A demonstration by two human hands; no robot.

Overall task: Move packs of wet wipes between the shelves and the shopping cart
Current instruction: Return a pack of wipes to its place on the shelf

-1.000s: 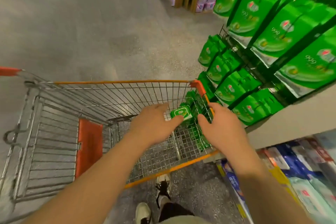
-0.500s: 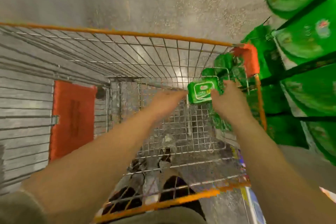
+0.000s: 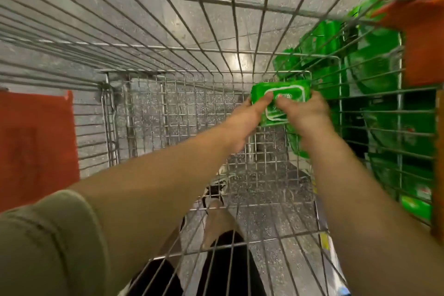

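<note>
two hands pinch wipes pack (image 3: pixel 280 101) | label up | inside cart (image 3: pixel 216 60)

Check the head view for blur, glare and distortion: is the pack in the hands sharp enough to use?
Head view: the pack held by both hands is fairly sharp, its print unreadable; the cart wires bow from wide-angle distortion; green packs at right and the orange rim smear with motion; one glare spot on the floor.

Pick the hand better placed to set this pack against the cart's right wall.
Right. Both hands hold the pack, but the right hand is on the side nearer the right wall, where other green packs lie; the left hand would need to cross.
</note>
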